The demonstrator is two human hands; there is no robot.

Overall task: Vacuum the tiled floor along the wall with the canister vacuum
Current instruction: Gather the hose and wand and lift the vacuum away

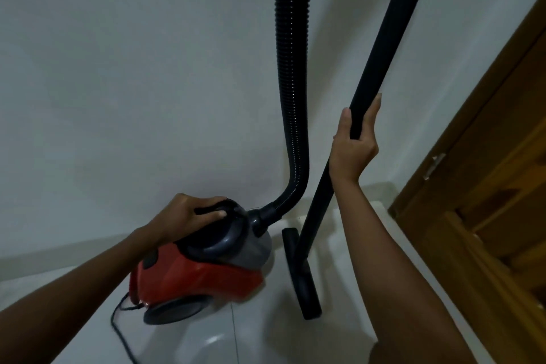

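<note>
A red and grey canister vacuum (204, 272) stands on the white tiled floor (260, 334) close to the wall. My left hand (189, 214) grips the dark handle on top of the canister. A black ribbed hose (291, 83) rises from the canister's front and leaves the top of the view. My right hand (353, 146) holds the black wand (381, 47), thumb on one side and fingers on the other. The wand slants down to the black floor nozzle (304, 281), which lies on the tiles to the right of the canister.
The white wall (133, 68) fills the left and centre, with a pale skirting strip at its foot. A brown wooden door and frame (487, 171) stands on the right. A black power cord (121, 331) trails from the canister's rear toward the bottom edge.
</note>
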